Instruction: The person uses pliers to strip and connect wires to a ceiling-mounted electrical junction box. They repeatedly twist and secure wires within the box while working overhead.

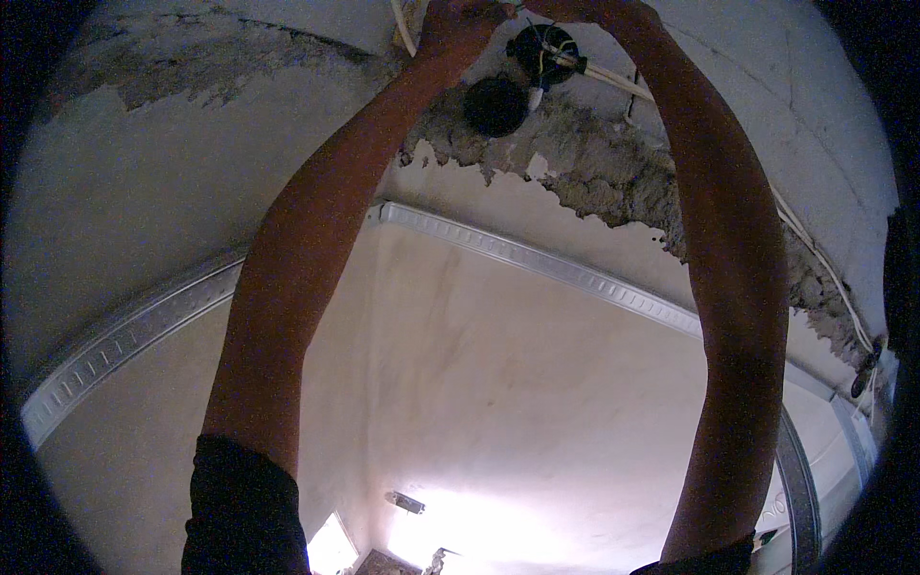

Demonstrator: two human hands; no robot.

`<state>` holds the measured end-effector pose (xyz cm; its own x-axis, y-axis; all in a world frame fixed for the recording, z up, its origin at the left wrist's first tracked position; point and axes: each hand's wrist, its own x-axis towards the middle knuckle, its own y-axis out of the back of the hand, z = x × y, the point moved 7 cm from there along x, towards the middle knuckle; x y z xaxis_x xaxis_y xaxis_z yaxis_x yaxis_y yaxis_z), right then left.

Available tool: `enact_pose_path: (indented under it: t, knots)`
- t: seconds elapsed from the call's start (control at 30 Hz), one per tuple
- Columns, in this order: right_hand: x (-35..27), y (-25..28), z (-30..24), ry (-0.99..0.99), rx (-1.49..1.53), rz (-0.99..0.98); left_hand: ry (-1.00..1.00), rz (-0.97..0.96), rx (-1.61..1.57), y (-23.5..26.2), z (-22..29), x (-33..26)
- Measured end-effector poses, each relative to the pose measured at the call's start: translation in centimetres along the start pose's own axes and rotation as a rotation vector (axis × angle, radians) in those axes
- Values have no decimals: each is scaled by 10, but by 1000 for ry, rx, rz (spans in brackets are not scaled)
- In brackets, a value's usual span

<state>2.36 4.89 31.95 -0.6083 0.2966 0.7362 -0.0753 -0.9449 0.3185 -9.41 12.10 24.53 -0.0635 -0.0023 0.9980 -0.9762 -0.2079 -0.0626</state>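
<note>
We observed both of the person's bare forearms raised, with the hands at the upper edge of the head view, where the frame cut them off in part. The left hand (467,15) and the right hand (580,9) came close together, fingertips toward each other, at a small pale piece (518,8) between them. The fingers were bent inward rather than spread; we could not tell whether either hand pinched the piece or only touched it.

Just below the hands we noted a round black box (524,59), open toward us, with thin wires (542,69) crossing its mouth. Beside it, lower and to the left, was a second round black box (494,106), its interior too dark to read. A white wire end (535,97) hung next to it. Pale cables (609,77) ran rightward from the first box and passed behind the right forearm. Another pale cable (403,29) lay beside the left hand.

Around the boxes we found rough grey exposed patches (599,172) with ragged edges. Farther below, a silvery metal channel (537,257) crossed the surface, its line broken by both forearms. Dark sleeves (240,508) covered the upper arms.
</note>
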Motion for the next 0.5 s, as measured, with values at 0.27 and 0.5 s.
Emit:
enact_pose_path:
  t: [0.27,0.5]
  knots:
    - [-12,-2,-3,-149,63,-96,144,47,32,9,0,-4]
    - [-30,-1,-15,-268,96,134,221,67,-63,4,-22,-2]
